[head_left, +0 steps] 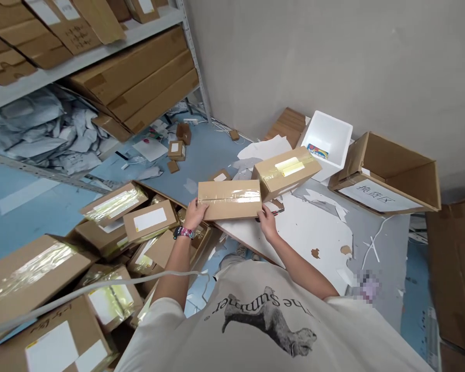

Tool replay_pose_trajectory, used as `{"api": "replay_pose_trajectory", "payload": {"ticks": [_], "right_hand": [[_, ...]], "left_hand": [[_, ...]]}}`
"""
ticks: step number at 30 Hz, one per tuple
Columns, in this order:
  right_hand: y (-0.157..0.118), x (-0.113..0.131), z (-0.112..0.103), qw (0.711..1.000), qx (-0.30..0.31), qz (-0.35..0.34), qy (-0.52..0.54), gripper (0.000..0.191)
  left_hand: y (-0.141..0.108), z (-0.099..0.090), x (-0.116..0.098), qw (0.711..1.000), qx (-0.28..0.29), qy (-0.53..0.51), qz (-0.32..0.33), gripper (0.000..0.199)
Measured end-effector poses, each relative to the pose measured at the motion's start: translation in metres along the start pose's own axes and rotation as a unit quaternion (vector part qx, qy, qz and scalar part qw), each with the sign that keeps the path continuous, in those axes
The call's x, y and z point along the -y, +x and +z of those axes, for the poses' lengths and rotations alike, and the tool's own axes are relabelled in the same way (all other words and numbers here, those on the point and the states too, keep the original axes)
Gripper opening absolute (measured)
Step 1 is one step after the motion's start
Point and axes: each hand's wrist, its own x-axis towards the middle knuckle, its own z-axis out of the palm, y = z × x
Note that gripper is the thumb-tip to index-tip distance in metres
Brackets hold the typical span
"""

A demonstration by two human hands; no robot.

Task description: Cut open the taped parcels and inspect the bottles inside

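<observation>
Left hand (196,214): fingers spread, gripping one end of the taped carton (229,200).
Right hand (266,223): curled at the other end, around a small red-black tool (273,212) (too small to name).
Carton position: over the white table (313,243) edge.

A pale wall (333,67) meets blue floor (209,150) beside metal shelving (79,64).

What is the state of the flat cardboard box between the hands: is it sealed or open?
Sealed: the flat cardboard box is shut, with clear tape along its top, between the left hand and right hand.
</observation>
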Motion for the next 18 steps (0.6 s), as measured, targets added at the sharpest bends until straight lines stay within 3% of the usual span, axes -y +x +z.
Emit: {"api": "replay_pose_trajectory", "payload": {"ticks": [5,12,15,18], "right_hand": [[0.015,-0.019,0.007,0.999,0.009,0.003,-0.032,0.073],[0.031,-0.026,-0.001,0.998,0.005,-0.03,-0.051,0.056],[0.034,-0.037,-0.021,0.994,-0.074,-0.029,-0.08,0.048],[0.053,-0.034,-0.06,0.975,-0.199,-0.024,-0.093,0.055]], "left_hand": [[0.016,0.01,0.003,0.991,0.051,0.119,-0.041,0.053],[0.017,0.004,0.003,0.985,0.069,0.155,-0.036,0.077],[0.014,0.0,0.005,0.983,0.082,0.156,-0.046,0.094],[0.015,-0.004,-0.001,0.983,0.069,0.168,-0.017,0.104]]}}
